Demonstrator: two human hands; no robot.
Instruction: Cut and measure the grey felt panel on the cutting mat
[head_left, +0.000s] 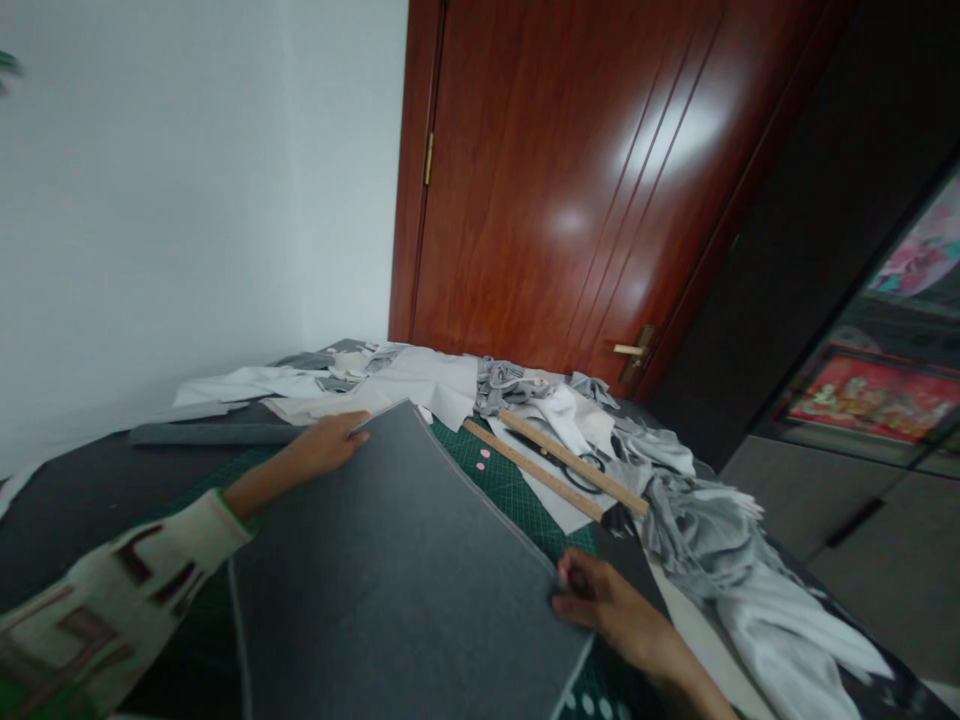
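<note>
A large dark grey piece of fabric (405, 560) with a pale edge spreads across the front middle, over a green cutting mat (495, 480). My left hand (334, 445) pinches its far left edge near the top corner. At the right corner, the fingers of my right hand (592, 600) are closed on the fabric's edge. Beyond the fabric lie two wooden rulers (574, 460), side by side and slanting. Between them rests a pair of scissors with black handles (592, 470), partly hidden by the nearer things. Small pink dots show on the mat.
Crumpled grey and white fabric scraps (690, 530) line the table's right and far sides. A rolled grey fabric piece (214, 434) lies at the left. Behind the table stand a white wall (187, 200), a brown wooden door (540, 200) and a dark cabinet (810, 500).
</note>
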